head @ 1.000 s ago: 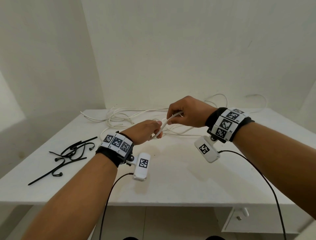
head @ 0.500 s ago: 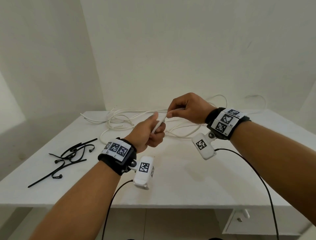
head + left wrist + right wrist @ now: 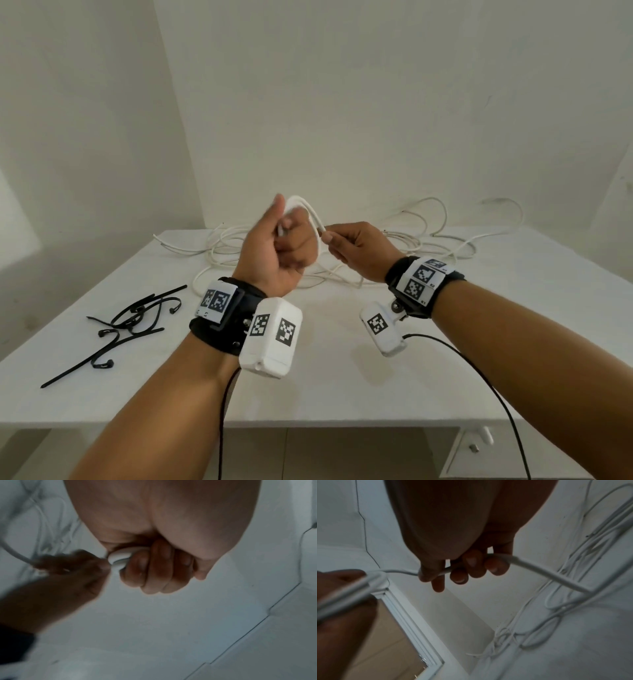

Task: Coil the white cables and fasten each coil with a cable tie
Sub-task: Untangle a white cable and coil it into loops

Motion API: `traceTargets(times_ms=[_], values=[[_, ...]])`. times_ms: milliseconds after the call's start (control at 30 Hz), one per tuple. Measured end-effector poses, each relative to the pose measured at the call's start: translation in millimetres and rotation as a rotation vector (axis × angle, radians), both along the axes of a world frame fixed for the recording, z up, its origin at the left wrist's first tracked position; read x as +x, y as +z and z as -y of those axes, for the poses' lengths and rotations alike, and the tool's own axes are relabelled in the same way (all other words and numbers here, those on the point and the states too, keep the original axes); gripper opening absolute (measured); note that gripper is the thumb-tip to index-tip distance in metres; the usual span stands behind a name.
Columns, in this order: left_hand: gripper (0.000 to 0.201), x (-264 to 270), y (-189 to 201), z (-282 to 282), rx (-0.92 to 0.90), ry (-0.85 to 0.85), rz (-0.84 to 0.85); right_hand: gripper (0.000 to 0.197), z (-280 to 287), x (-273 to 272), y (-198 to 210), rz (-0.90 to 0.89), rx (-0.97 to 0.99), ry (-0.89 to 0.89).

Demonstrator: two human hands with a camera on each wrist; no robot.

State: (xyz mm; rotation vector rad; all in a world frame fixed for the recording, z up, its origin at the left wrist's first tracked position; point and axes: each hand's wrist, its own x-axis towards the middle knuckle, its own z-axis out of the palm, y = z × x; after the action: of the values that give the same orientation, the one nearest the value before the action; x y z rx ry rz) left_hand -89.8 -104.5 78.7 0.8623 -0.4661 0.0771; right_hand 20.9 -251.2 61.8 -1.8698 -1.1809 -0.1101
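Left hand [image 3: 274,253] raised above the desk [image 3: 329,370], fingers curled round a small loop of white cable [image 3: 308,209], right hand [image 3: 359,250] pinching the same cable just beside it, remaining cable lying tangled at the desk's far edge, black cable ties [image 3: 126,325] lying at the left

left hand [image 3: 274,253] raised and turned upright, white cable [image 3: 310,209] now looped

The right wristband [image 3: 423,279] bears small labels "R1" and "R2".

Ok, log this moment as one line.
stage: first loop | left hand: grips white cable | right hand: feeds cable | cable ties: untouched on table
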Motion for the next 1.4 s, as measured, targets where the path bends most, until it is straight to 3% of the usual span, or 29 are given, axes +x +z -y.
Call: traceTargets(times_ms=[67,133,267,333,367,467,600,667,733,900,1033,1133,1333,1400], values=[[0.041,1,13,-7,-0.097,0.055,0.072,0.027,0,1,-13,-0.037,-0.058,-0.015],[0.045,5,23,-15,-0.135,0.171,0.118,0.028,-2,-1,-23,-0.026,-0.126,-0.012],[0.042,18,23,-17,-0.031,0.552,0.024,0.032,-6,-11,-26,0.088,-0.263,-0.017],[0.039,26,15,-16,0.037,0.663,-0.006,0.033,-6,-16,-25,0.148,-0.32,-0.004],[0.039,30,9,-16,0.133,0.729,-0.002,0.031,-6,-20,-24,0.174,-0.342,0.01],[0.042,33,-9,-12,0.663,0.923,0.006,0.024,-6,-28,-24,0.277,-0.414,0.032],[0.039,36,-24,-8,1.358,0.925,-0.012,0.019,-4,-29,-10,0.345,-0.443,-0.005],[0.04,36,-29,-13,1.56,0.879,-0.028,0.013,2,-28,-1,0.363,-0.449,-0.017],[0.039,35,-35,-19,1.615,0.812,-0.061,0.01,7,-25,8,0.359,-0.476,-0.031],[0.054,24,-36,-17,1.447,0.584,-0.123,0.018,14,-11,32,0.286,-0.374,-0.005],[0.053,17,-36,-15,0.966,0.359,-0.246,0.013,21,2,48,0.21,-0.281,-0.004],[0.044,13,-33,-14,0.737,0.261,-0.241,0.011,25,10,51,0.146,-0.18,-0.013],[0.038,1,-32,-14,0.494,0.076,-0.148,0.011,29,14,46,0.091,-0.077,-0.025],[0.038,-4,-28,-11,0.445,0.12,-0.134,0.011,26,12,39,0.103,-0.098,-0.04]])
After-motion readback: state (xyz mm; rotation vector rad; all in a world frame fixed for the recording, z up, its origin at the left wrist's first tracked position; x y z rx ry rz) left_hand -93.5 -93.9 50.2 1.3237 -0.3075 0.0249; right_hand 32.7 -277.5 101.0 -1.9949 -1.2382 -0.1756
